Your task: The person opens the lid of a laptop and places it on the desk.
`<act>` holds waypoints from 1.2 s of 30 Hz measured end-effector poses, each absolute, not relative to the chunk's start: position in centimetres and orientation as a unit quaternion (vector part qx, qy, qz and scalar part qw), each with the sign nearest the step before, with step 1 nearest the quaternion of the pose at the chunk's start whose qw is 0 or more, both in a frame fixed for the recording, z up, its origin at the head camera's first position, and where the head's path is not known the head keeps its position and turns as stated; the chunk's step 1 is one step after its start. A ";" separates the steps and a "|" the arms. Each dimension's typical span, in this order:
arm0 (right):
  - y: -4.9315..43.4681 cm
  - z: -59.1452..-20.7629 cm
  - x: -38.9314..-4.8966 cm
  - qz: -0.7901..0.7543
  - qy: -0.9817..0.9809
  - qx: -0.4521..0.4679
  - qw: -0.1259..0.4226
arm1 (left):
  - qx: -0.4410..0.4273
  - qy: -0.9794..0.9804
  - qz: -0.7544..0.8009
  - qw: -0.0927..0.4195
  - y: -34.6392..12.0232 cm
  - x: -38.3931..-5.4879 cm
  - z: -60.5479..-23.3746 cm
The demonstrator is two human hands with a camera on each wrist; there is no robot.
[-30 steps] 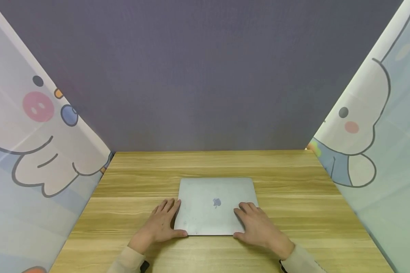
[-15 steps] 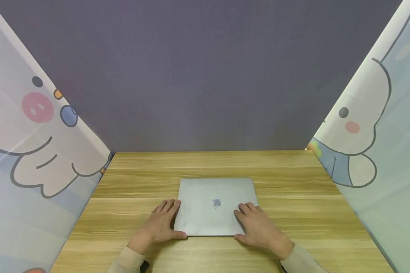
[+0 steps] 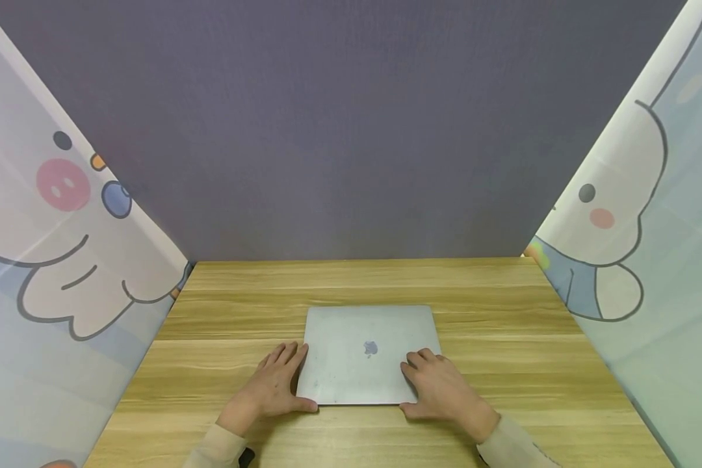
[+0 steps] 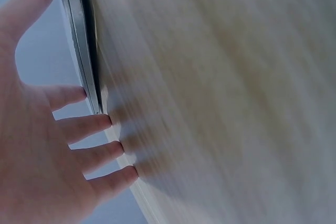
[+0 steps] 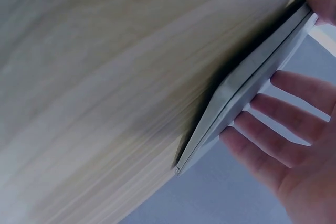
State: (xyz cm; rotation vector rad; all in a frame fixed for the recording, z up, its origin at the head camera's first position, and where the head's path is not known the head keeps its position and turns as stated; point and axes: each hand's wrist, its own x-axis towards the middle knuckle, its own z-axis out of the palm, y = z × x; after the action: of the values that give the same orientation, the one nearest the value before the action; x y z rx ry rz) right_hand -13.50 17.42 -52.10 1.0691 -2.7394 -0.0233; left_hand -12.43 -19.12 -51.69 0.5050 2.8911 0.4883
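The closed laptop [image 3: 339, 354] lies flat on the table [image 3: 240, 312] between my hands, its long axis running left to right. My left hand [image 3: 273, 387], spread and ungripping, meets its left edge; my relaxed right hand [image 3: 437, 387] reaches farther over, fingers on the lid [image 3: 380, 377].

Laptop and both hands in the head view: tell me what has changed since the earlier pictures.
Nothing has plainly moved, and nothing was taken hold of or let go; any shift is too slight to tell. As before, the laptop lies closed on the wooden table, the left hand at its near left corner, the right hand at its near right.
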 end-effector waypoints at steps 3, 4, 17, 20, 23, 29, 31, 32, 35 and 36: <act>17.4 -52.1 -13.5 -0.007 -0.924 0.367 0.107 | 0.169 0.968 0.166 0.083 -19.2 -12.5 -51.9; 17.4 -52.0 -13.6 -0.006 -0.923 0.369 0.109 | 0.167 0.968 0.165 0.085 -19.2 -12.5 -51.9; 17.4 -52.0 -13.7 -0.010 -0.918 0.376 0.124 | 0.168 0.967 0.167 0.091 -19.1 -12.5 -51.6; 17.5 -52.1 -13.7 -0.008 -0.917 0.378 0.130 | 0.168 0.967 0.170 0.093 -19.1 -12.5 -51.6; 17.5 -52.1 -13.8 -0.006 -0.915 0.379 0.136 | 0.166 0.966 0.173 0.097 -19.1 -12.4 -51.5; 17.4 -52.1 -13.8 -0.005 -0.913 0.381 0.148 | 0.168 0.965 0.176 0.102 -19.1 -12.4 -51.5; 17.4 -52.0 -13.8 -0.006 -0.913 0.381 0.146 | 0.170 0.964 0.176 0.101 -19.1 -12.4 -51.6; 17.4 -52.0 -13.8 -0.007 -0.913 0.381 0.144 | 0.172 0.964 0.175 0.100 -19.2 -12.5 -51.7; 17.4 -51.8 -13.8 -0.009 -0.915 0.379 0.137 | 0.174 0.964 0.174 0.096 -19.2 -12.5 -51.8; 17.4 -51.8 -13.8 -0.009 -0.915 0.379 0.135 | 0.175 0.964 0.174 0.095 -19.2 -12.5 -51.9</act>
State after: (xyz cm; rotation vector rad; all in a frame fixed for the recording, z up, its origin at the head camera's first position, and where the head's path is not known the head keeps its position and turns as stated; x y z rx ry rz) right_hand -13.81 17.39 -51.81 1.0983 -2.6513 -0.0274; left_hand -12.54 -19.20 -51.88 0.5182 2.8586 0.5146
